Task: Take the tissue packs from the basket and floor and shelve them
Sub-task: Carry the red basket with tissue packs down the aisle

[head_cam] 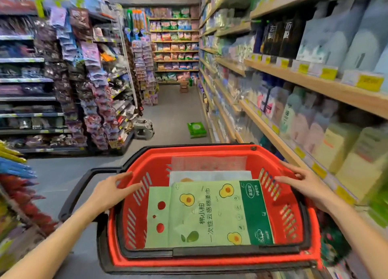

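Observation:
A red basket with black handles fills the lower middle of the view. A pale green tissue pack with avocado pictures lies flat on top inside it, and a white pack shows behind it. My left hand grips the basket's left rim. My right hand grips the right rim. Farther down the aisle a green tissue pack lies on the floor beside the right shelving.
Wooden shelves packed with tissue and paper goods run along the right. Racks of hanging packets stand on the left. A grey step stool sits on the floor at the left, a brown stool at the aisle's far end.

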`<state>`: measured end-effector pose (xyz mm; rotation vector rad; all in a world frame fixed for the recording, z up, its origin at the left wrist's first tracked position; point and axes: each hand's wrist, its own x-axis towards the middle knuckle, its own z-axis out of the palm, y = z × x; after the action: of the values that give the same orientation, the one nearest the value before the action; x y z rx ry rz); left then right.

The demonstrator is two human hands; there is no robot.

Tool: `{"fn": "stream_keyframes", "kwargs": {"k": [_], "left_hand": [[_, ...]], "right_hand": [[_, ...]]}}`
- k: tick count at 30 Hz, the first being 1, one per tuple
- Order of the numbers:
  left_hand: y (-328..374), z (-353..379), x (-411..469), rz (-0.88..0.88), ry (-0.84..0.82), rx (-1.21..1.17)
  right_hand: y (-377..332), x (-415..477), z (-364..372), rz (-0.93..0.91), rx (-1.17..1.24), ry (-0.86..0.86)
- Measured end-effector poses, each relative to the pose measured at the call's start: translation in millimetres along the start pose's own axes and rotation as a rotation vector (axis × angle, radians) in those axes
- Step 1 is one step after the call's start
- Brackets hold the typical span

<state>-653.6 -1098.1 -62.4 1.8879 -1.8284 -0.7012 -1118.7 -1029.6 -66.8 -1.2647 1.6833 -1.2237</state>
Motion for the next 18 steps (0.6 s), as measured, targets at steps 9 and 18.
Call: {"fn": "stream_keyframes", "kwargs": {"k": [9, 18], "left_hand": [[8.2, -13.7, 150.3, -0.046, 0.056, 0.008], [15.2, -4.4, 301.5, -0.176, 0.082, 0.030]], "right_hand": [[1.9, 159.2, 49.6, -0.003, 0.017, -0.033], [-1.6, 357.9, 99.3, 0.008, -0.011, -0.204]]}}
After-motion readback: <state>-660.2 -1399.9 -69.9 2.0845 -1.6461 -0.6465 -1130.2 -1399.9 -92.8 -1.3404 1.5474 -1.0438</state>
